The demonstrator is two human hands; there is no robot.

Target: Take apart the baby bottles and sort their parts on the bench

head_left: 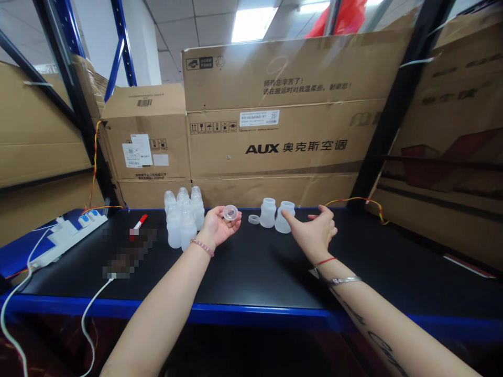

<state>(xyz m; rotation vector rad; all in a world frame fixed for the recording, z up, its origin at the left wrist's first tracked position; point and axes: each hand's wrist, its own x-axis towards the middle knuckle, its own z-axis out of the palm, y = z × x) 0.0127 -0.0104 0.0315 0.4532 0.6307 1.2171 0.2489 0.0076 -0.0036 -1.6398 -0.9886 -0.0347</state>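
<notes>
My left hand (225, 226) is turned palm up, its thumb and fingers holding a clear round bottle cap (230, 212). To its right, two frosted, open-topped bottles (268, 213) stand upright, with another clear cap (253, 219) lying beside them. My right hand (314, 230) is at the right-hand bottle (284, 222), thumb tip over its edge and fingers spread apart; whether the thumb touches it I cannot tell. Left of my left hand, several capped frosted bottles (181, 225) stand in a tight group, partly hidden by my wrist.
A red-and-white marker (139, 224) and a blurred-out dark object (129, 256) with a white cable lie at left. A power strip (66, 241) sits further left. Cardboard boxes (220, 152) wall the back of the black shelf (251, 283); a yellow-red wire (356, 199) runs at right.
</notes>
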